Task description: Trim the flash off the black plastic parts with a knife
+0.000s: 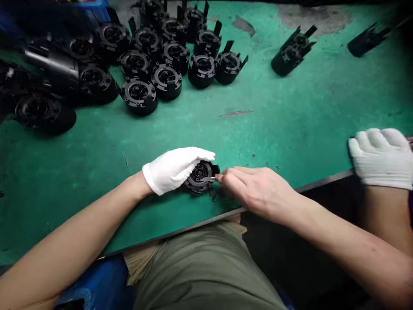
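My left hand (177,168), in a white glove, is closed around the far left side of a round black plastic housing (199,172) standing on the green bench near its front edge. My bare right hand (251,187) pinches a thin metal tool (212,178), whose tip reaches over the housing's ringed top face. The tool's kind cannot be made out, since the fingers cover most of it. Dark tabs stick out from the housing's right side and near side. Part of its left rim is hidden under the glove.
Several similar black housings (166,79) stand in a cluster at the back left. Another upright housing (287,56) and a dark cylindrical part (364,41) are at the back right. A co-worker's gloved hand (382,155) rests at the right by the bench edge (325,180).
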Action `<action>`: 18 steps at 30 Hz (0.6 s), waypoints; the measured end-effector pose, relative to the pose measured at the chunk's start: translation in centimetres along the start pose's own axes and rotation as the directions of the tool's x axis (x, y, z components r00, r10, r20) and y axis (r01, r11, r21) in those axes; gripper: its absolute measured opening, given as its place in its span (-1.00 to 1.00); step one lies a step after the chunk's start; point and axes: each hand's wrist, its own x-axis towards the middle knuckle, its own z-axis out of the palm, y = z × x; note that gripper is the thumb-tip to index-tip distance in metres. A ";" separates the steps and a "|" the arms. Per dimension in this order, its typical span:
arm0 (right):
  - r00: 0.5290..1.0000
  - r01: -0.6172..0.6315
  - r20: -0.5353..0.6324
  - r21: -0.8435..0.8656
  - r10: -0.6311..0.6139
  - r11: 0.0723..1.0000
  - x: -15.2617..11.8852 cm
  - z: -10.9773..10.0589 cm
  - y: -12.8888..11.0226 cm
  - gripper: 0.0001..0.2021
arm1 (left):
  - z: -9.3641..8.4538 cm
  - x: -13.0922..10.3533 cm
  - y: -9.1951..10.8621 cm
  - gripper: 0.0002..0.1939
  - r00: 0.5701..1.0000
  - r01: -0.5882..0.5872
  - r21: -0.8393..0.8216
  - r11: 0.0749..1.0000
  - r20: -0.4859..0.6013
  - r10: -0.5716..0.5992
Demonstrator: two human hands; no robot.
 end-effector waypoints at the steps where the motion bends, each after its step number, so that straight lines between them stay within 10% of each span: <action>1: 1.000 0.001 0.013 0.010 -0.002 1.000 0.0 -0.1 0.1 -0.79 | 0.0 0.1 0.0 -0.61 1.000 0.009 -0.001 1.000 0.006 -0.009; 12: 0.999 0.031 -0.040 0.108 -0.026 0.994 0.1 0.0 0.8 -0.80 | 0.0 0.1 -0.1 -0.61 1.000 0.022 -0.008 1.000 0.017 -0.022; 18: 0.966 -0.101 -0.175 0.416 0.188 0.904 -2.5 1.4 0.1 -0.86 | 0.0 0.3 0.3 -0.64 0.996 0.084 -0.024 0.996 -0.031 -0.085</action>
